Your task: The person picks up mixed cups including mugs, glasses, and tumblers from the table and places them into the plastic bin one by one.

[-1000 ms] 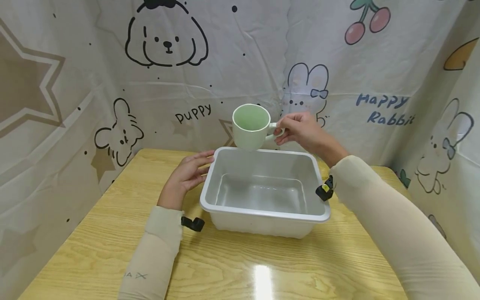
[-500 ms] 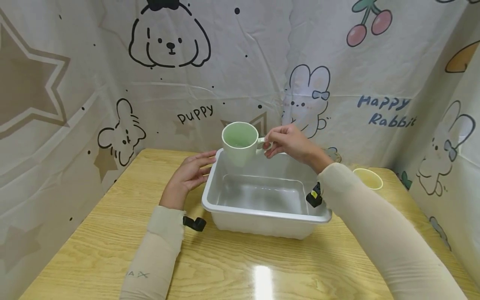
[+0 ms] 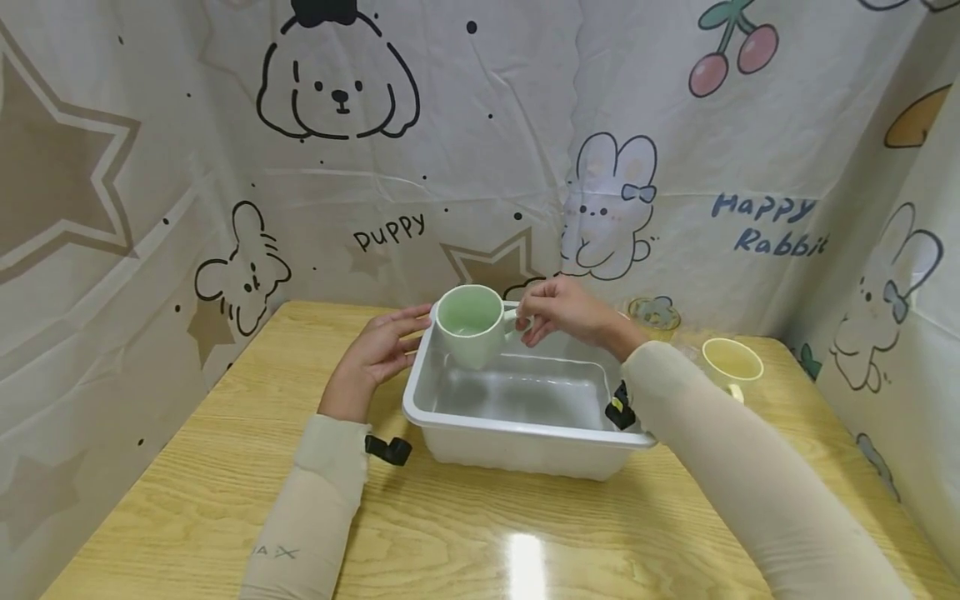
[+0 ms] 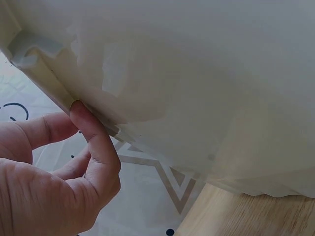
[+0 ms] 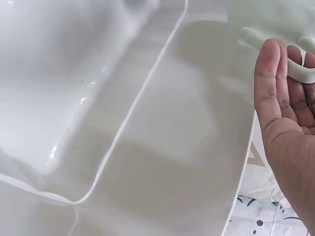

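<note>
My right hand (image 3: 566, 310) pinches the handle of a pale green mug (image 3: 471, 323) between thumb and fingers. The mug is upright, its lower part dipping over the left back part of a grey-white plastic basin (image 3: 525, 433). In the right wrist view the thumb and fingers (image 5: 268, 66) meet at the mug's handle (image 5: 301, 73), against the basin's inner wall. At the basin's left back corner, my left hand (image 3: 371, 354) has its fingers fairly straight, fingertips right at the rim. The left wrist view shows that thumb (image 4: 86, 118) against the outer side of the rim.
A yellow mug (image 3: 732, 360) stands on the wooden table (image 3: 420, 533) to the right, behind the right sleeve. Left of it is a see-through yellowish cup-like thing (image 3: 654, 321), partly hidden by the right arm. A printed curtain (image 3: 465, 125) hangs behind and at both sides.
My right hand has brought the green mug down and to the left, from above the back rim into the basin's opening. The yellow mug has come into view. The left hand stays at the rim.
</note>
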Demonstrator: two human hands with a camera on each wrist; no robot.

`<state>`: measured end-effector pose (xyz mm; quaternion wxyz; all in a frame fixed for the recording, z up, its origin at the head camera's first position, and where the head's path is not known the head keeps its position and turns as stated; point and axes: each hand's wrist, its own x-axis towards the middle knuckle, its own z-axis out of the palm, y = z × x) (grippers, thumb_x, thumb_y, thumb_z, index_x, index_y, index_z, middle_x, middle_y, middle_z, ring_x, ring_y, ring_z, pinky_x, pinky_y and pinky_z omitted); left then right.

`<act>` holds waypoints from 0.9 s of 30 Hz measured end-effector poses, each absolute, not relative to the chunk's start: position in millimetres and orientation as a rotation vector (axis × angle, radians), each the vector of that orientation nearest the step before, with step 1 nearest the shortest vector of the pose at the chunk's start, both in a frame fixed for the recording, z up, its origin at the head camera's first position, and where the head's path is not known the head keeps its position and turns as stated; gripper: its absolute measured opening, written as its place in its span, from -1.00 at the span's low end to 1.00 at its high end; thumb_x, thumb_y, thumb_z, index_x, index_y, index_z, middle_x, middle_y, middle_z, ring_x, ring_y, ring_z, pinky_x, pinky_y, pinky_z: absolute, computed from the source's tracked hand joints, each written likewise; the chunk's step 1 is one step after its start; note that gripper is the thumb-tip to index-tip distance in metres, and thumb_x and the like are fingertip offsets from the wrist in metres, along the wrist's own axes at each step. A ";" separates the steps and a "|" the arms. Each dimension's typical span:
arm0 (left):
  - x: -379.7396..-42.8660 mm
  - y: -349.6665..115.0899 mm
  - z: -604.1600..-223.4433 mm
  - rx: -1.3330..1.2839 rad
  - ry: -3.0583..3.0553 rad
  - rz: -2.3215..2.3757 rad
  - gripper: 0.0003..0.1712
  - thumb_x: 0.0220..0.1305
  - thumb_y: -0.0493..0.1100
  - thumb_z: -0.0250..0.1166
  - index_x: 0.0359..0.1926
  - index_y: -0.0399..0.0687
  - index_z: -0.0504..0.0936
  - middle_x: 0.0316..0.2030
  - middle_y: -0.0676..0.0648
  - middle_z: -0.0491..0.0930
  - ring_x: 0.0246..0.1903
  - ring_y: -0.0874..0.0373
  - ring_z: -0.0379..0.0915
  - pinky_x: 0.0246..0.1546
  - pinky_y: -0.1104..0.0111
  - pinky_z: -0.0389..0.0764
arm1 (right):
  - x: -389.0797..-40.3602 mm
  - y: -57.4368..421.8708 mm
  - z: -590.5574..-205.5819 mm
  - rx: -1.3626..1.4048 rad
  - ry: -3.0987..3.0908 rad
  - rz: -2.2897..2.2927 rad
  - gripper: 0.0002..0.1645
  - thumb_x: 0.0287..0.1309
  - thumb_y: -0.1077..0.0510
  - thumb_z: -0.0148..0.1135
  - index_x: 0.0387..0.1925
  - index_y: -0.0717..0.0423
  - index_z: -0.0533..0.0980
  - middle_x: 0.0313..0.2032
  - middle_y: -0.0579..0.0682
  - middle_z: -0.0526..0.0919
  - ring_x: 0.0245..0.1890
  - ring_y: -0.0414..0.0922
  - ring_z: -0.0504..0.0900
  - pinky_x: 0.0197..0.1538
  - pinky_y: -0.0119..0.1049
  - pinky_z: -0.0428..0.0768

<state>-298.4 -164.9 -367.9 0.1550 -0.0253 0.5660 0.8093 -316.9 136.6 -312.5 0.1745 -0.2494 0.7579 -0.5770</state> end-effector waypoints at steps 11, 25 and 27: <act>-298.0 -165.6 -366.7 -0.065 1.606 2.313 -0.42 0.51 -0.30 0.17 0.49 -0.20 0.33 0.06 0.00 0.54 -0.05 0.13 0.56 -0.16 0.33 0.69 | -316.7 129.9 -323.7 -0.635 2.151 -1.516 -0.70 0.38 0.27 0.02 -0.27 0.48 0.57 -0.31 0.31 0.66 -0.46 -0.01 0.74 -0.19 -0.05 0.76; -298.8 -165.7 -366.8 -0.043 1.610 2.306 -0.39 0.51 -0.29 0.18 0.50 -0.21 0.30 0.09 0.00 0.52 -0.06 0.14 0.58 -0.15 0.34 0.69 | -316.8 129.0 -331.4 -0.568 2.196 -1.392 -0.67 0.38 0.29 0.01 -0.19 0.59 0.54 -0.32 0.31 0.66 -0.47 -0.03 0.72 -0.20 -0.07 0.76; -298.4 -166.0 -366.8 -0.044 1.611 2.305 -0.39 0.51 -0.29 0.18 0.50 -0.21 0.30 0.11 -0.01 0.51 -0.06 0.14 0.58 -0.15 0.34 0.69 | -317.0 129.0 -332.4 -0.550 2.196 -1.378 -0.68 0.37 0.30 0.01 -0.20 0.57 0.55 -0.33 0.29 0.67 -0.47 -0.02 0.72 -0.20 -0.06 0.76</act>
